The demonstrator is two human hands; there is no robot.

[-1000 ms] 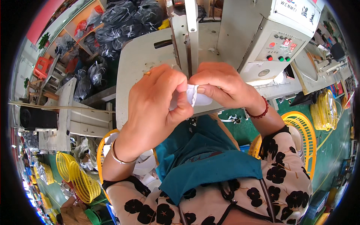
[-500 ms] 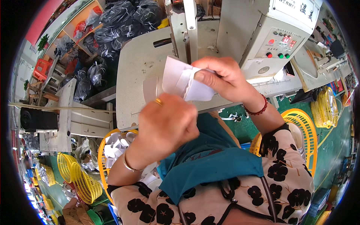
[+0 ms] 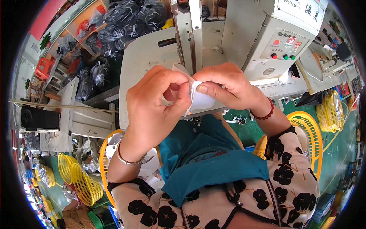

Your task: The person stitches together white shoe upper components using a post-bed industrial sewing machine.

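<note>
**White piece [image 3: 202, 102] pinched in both hands at the desk [image 3: 139, 70]**

The white piece is held just off centre, towards twelve o'clock, over the near edge of the desk. Its upper edge is gripped from the nine o'clock side by the left hand [image 3: 160, 91], whose thumb and forefinger are brought together at the tips, with a small loop left between them. From the two o'clock side it is clasped by the right hand [image 3: 225, 86], with the thumb pressed flat and the fingers closed behind it. Part of the piece is hidden by the left hand.

At twelve o'clock a metal post [image 3: 193, 45] is seen; at two o'clock, a grey control box [image 3: 267, 57] fitted with buttons. Black bags [image 3: 131, 19] are heaped at eleven o'clock. White scraps [image 3: 150, 168] are held in a yellow basket [image 3: 103, 164] at eight o'clock, and another basket [image 3: 318, 149] is placed near four. A teal apron [image 3: 213, 164] is spread at five.
</note>
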